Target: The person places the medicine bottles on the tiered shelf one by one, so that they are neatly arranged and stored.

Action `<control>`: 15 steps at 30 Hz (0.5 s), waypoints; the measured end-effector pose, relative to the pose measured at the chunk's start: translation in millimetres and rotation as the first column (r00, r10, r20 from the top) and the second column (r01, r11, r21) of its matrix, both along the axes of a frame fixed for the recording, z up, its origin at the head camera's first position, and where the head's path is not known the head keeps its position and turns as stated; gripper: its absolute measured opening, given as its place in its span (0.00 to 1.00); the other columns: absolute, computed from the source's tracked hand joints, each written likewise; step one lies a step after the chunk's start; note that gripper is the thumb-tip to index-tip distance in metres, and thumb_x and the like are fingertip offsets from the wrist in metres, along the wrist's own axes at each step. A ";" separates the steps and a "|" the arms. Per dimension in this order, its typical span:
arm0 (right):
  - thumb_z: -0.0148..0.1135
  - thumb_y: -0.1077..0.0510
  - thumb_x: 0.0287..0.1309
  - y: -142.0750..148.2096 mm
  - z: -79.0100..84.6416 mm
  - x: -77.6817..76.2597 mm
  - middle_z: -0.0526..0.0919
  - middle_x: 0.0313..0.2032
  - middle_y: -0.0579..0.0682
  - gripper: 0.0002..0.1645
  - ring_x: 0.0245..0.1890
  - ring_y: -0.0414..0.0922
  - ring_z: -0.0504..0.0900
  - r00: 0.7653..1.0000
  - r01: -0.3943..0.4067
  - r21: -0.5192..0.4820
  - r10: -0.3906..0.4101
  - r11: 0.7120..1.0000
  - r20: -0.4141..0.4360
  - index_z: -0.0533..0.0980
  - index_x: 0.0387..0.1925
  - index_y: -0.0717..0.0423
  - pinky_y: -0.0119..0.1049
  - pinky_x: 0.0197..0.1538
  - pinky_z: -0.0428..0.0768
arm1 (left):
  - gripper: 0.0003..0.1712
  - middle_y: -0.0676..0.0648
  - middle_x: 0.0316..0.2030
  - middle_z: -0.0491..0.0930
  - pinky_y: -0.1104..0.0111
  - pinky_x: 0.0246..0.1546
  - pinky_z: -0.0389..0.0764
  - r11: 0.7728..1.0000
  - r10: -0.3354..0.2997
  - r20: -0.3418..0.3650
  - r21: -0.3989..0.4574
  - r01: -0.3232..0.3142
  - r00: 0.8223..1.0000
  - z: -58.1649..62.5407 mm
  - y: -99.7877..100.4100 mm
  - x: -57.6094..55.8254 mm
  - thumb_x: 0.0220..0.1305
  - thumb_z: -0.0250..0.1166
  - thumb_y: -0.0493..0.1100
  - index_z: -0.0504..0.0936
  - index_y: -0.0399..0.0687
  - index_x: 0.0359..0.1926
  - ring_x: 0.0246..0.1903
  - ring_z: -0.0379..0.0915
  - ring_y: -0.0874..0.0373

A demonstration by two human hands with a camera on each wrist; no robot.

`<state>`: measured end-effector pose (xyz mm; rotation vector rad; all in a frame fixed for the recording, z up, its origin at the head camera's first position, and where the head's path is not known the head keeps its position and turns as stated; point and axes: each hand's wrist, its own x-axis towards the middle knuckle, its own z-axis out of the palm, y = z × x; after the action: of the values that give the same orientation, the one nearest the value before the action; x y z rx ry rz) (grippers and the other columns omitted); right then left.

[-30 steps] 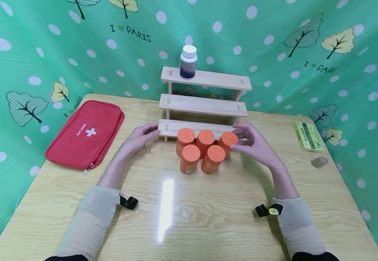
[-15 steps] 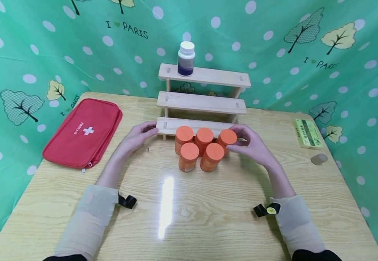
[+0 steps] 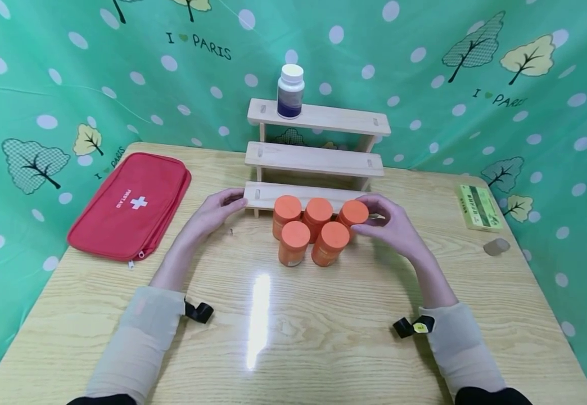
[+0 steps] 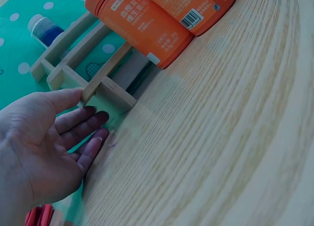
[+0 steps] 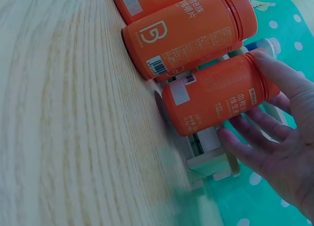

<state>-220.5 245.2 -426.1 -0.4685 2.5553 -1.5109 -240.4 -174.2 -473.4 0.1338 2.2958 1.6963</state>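
Note:
My left hand [image 3: 216,212] rests at the left end of a three-step wooden shelf [image 3: 314,158]. In the left wrist view its thumb touches the end of the lowest board [image 4: 110,69], and the other fingers hang loosely bent below. At the shelf's right front, my right hand [image 3: 387,222] holds an orange pill bottle [image 3: 352,212] near its cap. The right wrist view has the thumb across that cap and fingers behind the bottle [image 5: 213,93]. Several matching orange bottles [image 3: 294,243] stand close together in front of the lowest step.
A white-capped bottle with a dark blue lower part [image 3: 290,93] stands on the top step. A red first-aid pouch [image 3: 130,205] lies to the left. On the right are a green-yellow box [image 3: 478,208] and a small grey object [image 3: 496,246]. A polka-dot cloth [image 3: 415,84] hangs behind the table.
The whole head view has shifted slightly since a second ago. Both hands, the bottles and the shelf keep the same places relative to each other.

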 end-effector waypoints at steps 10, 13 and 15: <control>0.76 0.57 0.58 1.2 10.3 3.8 0.82 0.54 0.46 0.31 0.54 0.42 0.81 0.998 0.045 -0.069 -0.048 0.997 -0.036 0.77 0.63 0.48 0.27 0.54 0.85 | 0.32 0.37 0.73 0.68 0.51 0.78 0.62 1.000 -0.002 -0.011 0.002 0.002 1.000 0.1 2.1 -0.5 0.77 0.59 0.51 0.67 0.41 0.75 0.74 0.61 0.43; 0.75 0.59 0.59 -0.6 17.3 2.4 0.82 0.54 0.45 0.30 0.54 0.42 0.81 0.997 0.043 -0.087 -0.048 0.995 -0.066 0.76 0.63 0.50 0.26 0.53 0.85 | 0.33 0.37 0.73 0.68 0.51 0.78 0.62 1.000 0.001 -0.012 -0.003 -0.001 1.000 0.4 1.7 0.0 0.77 0.59 0.51 0.67 0.41 0.75 0.74 0.61 0.43; 0.74 0.60 0.60 -2.0 23.8 1.2 0.81 0.54 0.45 0.30 0.53 0.43 0.81 0.996 0.034 -0.097 -0.042 0.995 -0.083 0.76 0.64 0.52 0.26 0.52 0.85 | 0.33 0.37 0.73 0.68 0.51 0.78 0.62 1.000 0.002 -0.009 -0.002 -0.002 1.000 0.5 1.6 0.2 0.77 0.59 0.51 0.67 0.41 0.75 0.74 0.61 0.43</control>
<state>-219.3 243.1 -402.3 -0.5087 2.5775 -1.6667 -240.3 -172.6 -473.0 0.1395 2.3046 1.6980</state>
